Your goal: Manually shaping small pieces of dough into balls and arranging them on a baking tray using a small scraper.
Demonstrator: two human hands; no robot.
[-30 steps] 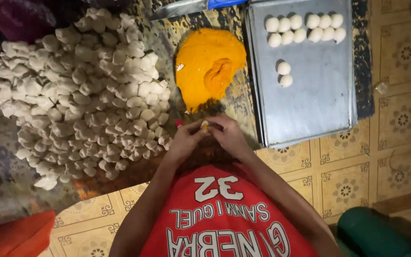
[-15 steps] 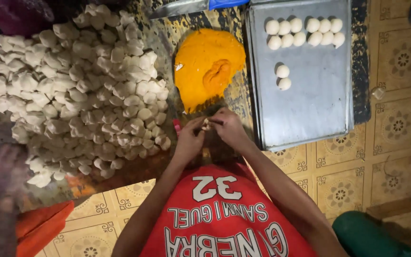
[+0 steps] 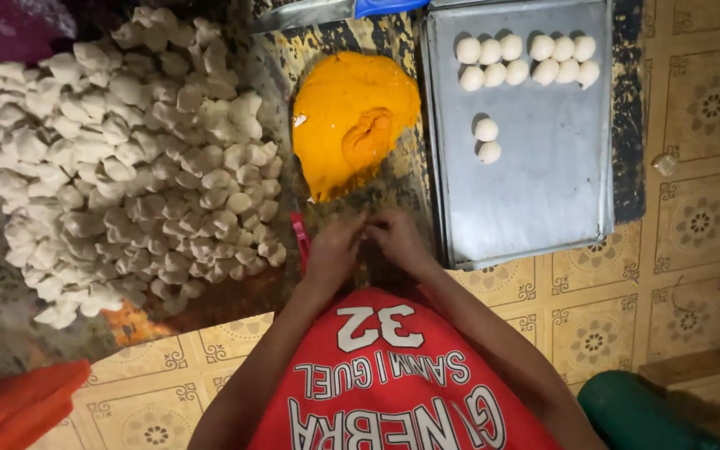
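Observation:
My left hand [image 3: 331,254] and my right hand [image 3: 399,240] are pressed together in front of my red shirt, fingers curled around a small piece of dough that they almost hide. Just beyond them lies a mound of orange-yellow filling [image 3: 352,125] on the dark worktop. To the left spreads a big pile of white dough pieces [image 3: 127,167]. A grey metal tray [image 3: 543,208] on the right holds a double row of round white dough balls [image 3: 527,62] and two more balls [image 3: 487,140] below them.
A red strip-like tool [image 3: 299,237] lies beside my left hand. An orange cloth [image 3: 10,408] is at the lower left, a green object [image 3: 635,412] at the lower right. Patterned yellow tiles [image 3: 693,225] surround the worktop. A small lump [image 3: 665,164] sits right of the tray.
My hands have stayed together and drawn slightly toward my body. The yellow bit seen between the fingers a second ago is now covered.

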